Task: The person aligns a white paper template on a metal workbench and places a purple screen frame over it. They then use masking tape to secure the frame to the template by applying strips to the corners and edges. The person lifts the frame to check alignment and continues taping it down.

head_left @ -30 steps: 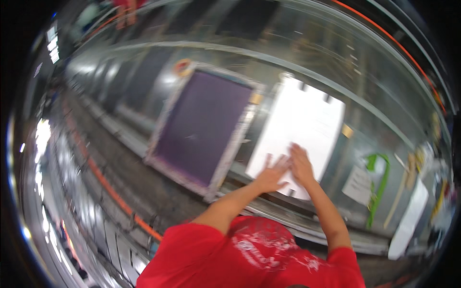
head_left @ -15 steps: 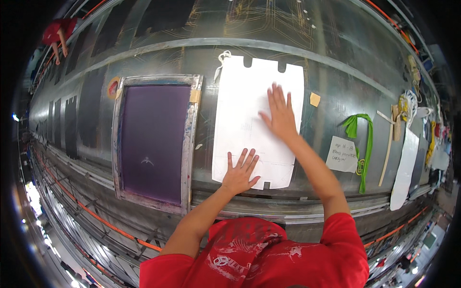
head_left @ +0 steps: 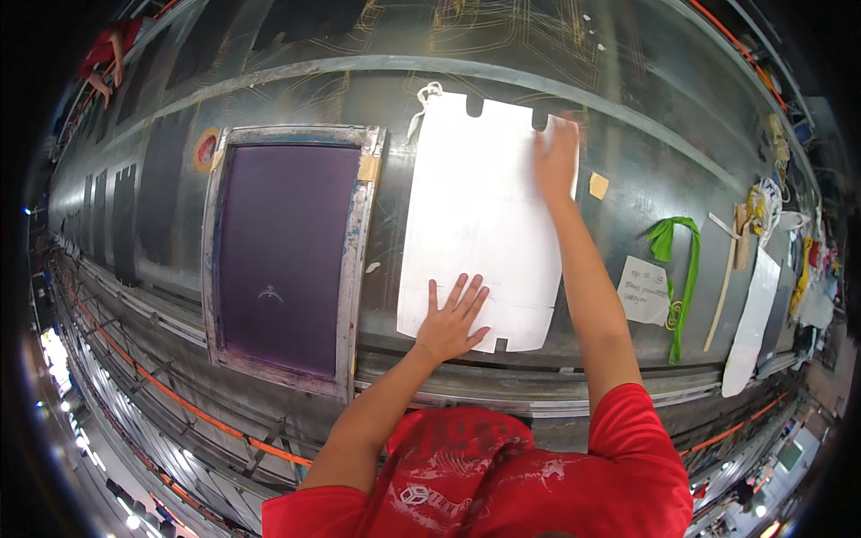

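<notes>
A large white pattern sheet lies flat on the long dark table, with notches cut in its far and near edges. My left hand rests on the near part of the sheet, fingers spread and palm down. At the sheet's far right corner is my right hand; its fingers are smeared by motion, so whether they grip the edge cannot be made out. A white cord loops at the far left corner of the sheet.
Left of the sheet lies a framed purple screen. To the right are a small tan piece, a handwritten note card, a green strip and a white strip. Another person stands at the far left.
My right hand has moved away from me, from the sheet's upper middle to its far right corner. My left hand stays put on the sheet.
</notes>
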Tool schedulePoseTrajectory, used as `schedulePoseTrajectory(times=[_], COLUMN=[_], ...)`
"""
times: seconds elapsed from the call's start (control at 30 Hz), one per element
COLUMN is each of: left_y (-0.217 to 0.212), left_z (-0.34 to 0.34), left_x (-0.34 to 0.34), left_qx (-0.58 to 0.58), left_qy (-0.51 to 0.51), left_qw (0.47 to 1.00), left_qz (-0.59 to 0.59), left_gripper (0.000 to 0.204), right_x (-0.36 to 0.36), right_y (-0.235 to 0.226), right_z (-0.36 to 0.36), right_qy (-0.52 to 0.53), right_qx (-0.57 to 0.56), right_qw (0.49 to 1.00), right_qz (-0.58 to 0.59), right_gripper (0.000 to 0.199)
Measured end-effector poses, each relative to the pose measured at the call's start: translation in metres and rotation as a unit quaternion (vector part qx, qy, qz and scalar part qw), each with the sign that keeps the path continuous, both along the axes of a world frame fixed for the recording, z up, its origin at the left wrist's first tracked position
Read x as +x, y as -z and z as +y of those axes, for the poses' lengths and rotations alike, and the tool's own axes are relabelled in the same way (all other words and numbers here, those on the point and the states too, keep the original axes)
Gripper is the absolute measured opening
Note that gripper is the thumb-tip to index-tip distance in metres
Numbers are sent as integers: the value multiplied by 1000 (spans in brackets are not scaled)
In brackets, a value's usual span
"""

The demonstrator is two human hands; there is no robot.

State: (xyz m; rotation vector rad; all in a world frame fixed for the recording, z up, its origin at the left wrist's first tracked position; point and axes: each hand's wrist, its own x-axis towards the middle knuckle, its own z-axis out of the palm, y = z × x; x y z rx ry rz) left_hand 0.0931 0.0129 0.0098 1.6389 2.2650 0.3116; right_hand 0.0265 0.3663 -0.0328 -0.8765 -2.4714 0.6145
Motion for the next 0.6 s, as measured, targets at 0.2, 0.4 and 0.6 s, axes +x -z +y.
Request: schedulePoseTrajectory(times=[0.2,0.4,0.6], left_y=[-2,3,1], left_z=[-2,-2,-7], left_x=[2,1,7], left_qx=[-32,-20,-32], left_qy=[-1,-5,-6], left_qw=[999,1000,999], left_qz=[-8,0,16], left_gripper=[73,75,77], right_x=[-93,-113,-95], right_y=[-23,-7,-14], right_z=[-82,-78,-120], right_qy=[-282,-283,-227], right_qx=[130,149,130], right_qw=[949,940,964], right_qz=[-61,-118,-53], right_gripper=[63,71,72])
